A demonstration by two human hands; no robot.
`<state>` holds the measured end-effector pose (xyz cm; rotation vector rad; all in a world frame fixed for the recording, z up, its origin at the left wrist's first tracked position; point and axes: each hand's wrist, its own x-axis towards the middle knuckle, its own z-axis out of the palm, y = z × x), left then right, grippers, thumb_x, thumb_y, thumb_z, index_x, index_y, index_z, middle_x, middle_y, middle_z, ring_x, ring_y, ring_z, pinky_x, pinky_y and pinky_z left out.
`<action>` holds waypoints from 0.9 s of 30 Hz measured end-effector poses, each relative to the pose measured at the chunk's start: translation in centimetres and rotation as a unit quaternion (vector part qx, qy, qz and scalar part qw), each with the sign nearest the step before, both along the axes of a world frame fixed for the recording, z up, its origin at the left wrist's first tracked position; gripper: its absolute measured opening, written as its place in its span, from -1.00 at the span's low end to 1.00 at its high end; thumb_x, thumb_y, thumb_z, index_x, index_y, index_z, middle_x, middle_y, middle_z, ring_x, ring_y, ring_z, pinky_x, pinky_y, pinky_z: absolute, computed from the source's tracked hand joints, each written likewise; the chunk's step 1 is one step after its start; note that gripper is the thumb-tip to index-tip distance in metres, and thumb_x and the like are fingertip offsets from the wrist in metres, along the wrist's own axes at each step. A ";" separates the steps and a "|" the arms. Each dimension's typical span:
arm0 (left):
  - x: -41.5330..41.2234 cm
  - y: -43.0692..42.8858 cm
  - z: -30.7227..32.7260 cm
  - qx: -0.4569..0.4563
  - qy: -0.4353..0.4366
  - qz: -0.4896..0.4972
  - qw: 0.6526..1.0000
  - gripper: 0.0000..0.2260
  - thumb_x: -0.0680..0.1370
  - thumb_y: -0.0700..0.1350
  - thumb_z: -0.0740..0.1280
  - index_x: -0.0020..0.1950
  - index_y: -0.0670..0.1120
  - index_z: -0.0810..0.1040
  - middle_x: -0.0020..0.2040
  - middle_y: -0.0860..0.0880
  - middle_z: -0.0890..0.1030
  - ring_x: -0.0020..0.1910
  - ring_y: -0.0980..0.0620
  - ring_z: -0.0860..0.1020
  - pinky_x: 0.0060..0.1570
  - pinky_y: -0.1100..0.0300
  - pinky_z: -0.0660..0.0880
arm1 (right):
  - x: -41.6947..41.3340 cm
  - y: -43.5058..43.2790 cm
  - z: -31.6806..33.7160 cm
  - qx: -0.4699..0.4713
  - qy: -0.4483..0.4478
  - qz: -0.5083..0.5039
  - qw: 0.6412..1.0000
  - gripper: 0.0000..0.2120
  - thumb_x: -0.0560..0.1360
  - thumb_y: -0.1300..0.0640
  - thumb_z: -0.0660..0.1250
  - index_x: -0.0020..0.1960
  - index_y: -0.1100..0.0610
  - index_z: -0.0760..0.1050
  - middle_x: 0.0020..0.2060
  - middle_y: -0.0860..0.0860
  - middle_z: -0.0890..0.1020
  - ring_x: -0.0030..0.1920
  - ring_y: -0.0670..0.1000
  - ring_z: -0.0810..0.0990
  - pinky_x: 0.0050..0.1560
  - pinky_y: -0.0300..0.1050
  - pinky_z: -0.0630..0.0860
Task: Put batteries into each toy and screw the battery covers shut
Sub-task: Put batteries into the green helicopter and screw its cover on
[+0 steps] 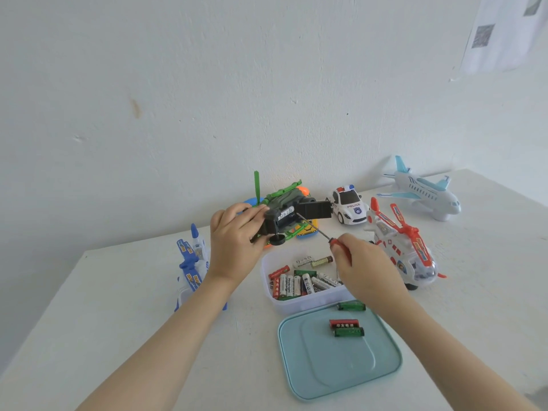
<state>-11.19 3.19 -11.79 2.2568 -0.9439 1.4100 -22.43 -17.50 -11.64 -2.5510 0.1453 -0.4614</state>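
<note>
My left hand [234, 241] grips a green toy helicopter [281, 209] turned belly-up above the table. Its black battery cover [313, 209] hangs open to the right, and a battery shows inside the compartment. My right hand [366, 268] holds a red-handled screwdriver [318, 229] whose tip points into the open compartment. Below sits a clear tub [299, 305] with several batteries in it. Three loose batteries, a red one [344, 323] and two green ones [351, 306], lie on and by the teal lid [326, 372].
A blue and white toy plane [191, 266] lies left of my left arm. A police car [350, 207], an orange and white helicopter [400, 247] and a light blue airliner [424, 191] stand to the right. More toys [307, 231] lie behind the green helicopter near the wall.
</note>
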 end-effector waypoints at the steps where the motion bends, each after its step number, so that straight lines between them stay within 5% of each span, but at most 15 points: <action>1: -0.1 0.0 0.1 -0.005 0.000 -0.004 1.000 -0.70 0.41 -0.03 0.37 0.04 -0.17 0.71 -0.01 -0.02 0.71 0.07 0.01 0.47 0.01 0.11 0.28 | 0.2 -0.2 0.0 0.001 -0.005 0.001 1.000 -0.72 0.63 0.01 0.07 -0.17 0.11 0.39 -0.36 0.02 0.52 -0.33 0.02 0.48 -0.29 -0.03 0.43; 10: -0.9 -0.2 0.1 -0.027 0.027 -0.022 0.999 -0.67 0.39 -0.02 0.43 0.06 -0.18 0.70 0.00 -0.03 0.71 0.08 0.02 0.48 0.03 0.10 0.28 | 0.8 -0.7 0.2 -0.022 -0.026 0.004 0.999 -0.69 0.63 0.00 0.07 -0.18 0.14 0.42 -0.41 0.00 0.50 -0.39 -0.01 0.45 -0.39 -0.12 0.34; 18: -0.7 -0.7 0.4 -0.016 0.057 -0.055 0.997 -0.65 0.26 -0.18 0.55 0.04 -0.18 0.70 -0.01 -0.01 0.71 0.06 0.02 0.48 0.05 0.12 0.27 | 0.5 -2.4 -1.0 0.077 0.017 0.052 0.996 -0.82 0.63 0.09 0.12 -0.07 0.09 0.45 -0.33 0.09 0.57 -0.39 -0.02 0.43 -0.35 -0.14 0.33; 22: -0.4 -0.6 0.4 -0.013 0.054 -0.050 0.997 -0.66 0.26 -0.18 0.54 0.02 -0.19 0.71 -0.03 -0.02 0.72 0.05 0.02 0.48 0.03 0.11 0.27 | 0.0 -3.5 -1.3 0.025 0.050 0.042 0.998 -0.88 0.63 0.06 0.10 -0.05 -0.06 0.37 -0.26 -0.04 0.57 -0.24 0.00 0.51 -0.19 -0.11 0.45; 27: -0.3 -0.7 0.2 0.024 0.021 -0.053 0.998 -0.75 0.38 -0.10 0.42 -0.01 -0.17 0.72 -0.04 0.00 0.72 0.06 0.04 0.49 0.02 0.15 0.27 | -0.8 -3.8 -0.8 -0.049 0.047 0.023 0.997 -0.79 0.63 0.00 0.07 0.05 0.03 0.45 -0.18 -0.07 0.56 -0.17 -0.03 0.52 -0.15 -0.08 0.49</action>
